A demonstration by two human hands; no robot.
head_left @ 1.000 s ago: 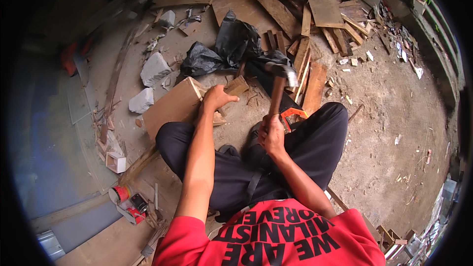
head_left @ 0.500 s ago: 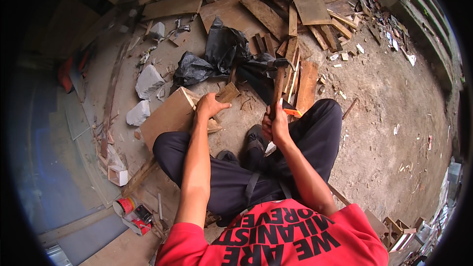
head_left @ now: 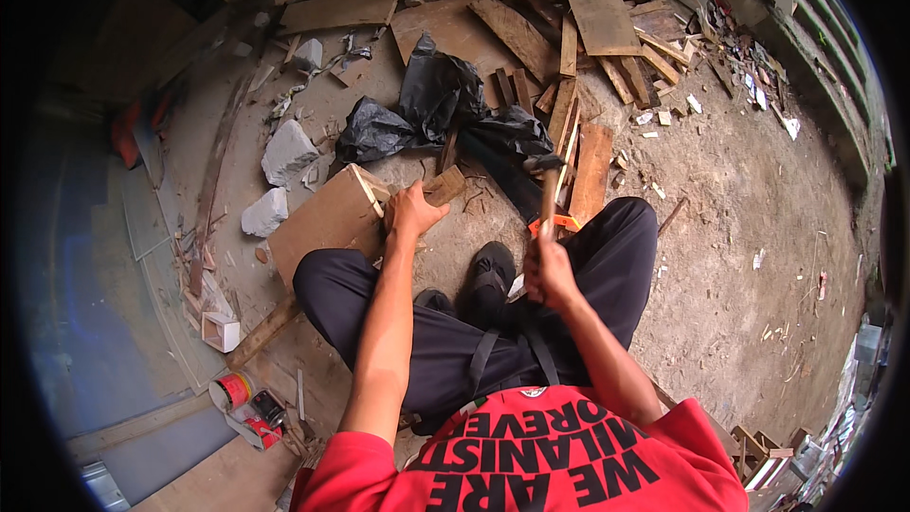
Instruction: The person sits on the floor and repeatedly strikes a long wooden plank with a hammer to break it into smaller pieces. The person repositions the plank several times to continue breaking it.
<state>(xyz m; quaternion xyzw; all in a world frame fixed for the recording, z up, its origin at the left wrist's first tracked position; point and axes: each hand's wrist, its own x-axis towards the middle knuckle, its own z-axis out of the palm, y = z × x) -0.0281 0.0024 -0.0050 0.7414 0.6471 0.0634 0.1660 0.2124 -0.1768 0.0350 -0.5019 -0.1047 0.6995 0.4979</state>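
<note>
My right hand (head_left: pixel 550 270) is closed round the wooden handle of a hammer (head_left: pixel 550 192), held upright over my right thigh and slightly blurred. Its dark head is at the top, in front of a black plastic bag. With my left hand (head_left: pixel 413 212) I grip a short wooden block (head_left: pixel 444 186) at the end of a brown plywood panel (head_left: pixel 327 220) with pale wood strips along its edge. The panel leans by my left knee. Where the block meets the strips is partly hidden by my fingers. A handsaw (head_left: pixel 559 223) with an orange handle and dark blade lies beyond my right hand.
The black plastic bag (head_left: pixel 438 95) lies ahead. Planks and boards (head_left: pixel 600 17) are heaped behind it. White rubble chunks (head_left: pixel 287 154) sit at left, and a red tin (head_left: pixel 232 391) stands at lower left. Wood scraps (head_left: pixel 758 455) lie at lower right on the dirt floor (head_left: pixel 730 228).
The hammer has swung, its head now lower and slightly right; my right hand has moved down and right. My left hand has shifted slightly right, its fingers more closed on the block.
</note>
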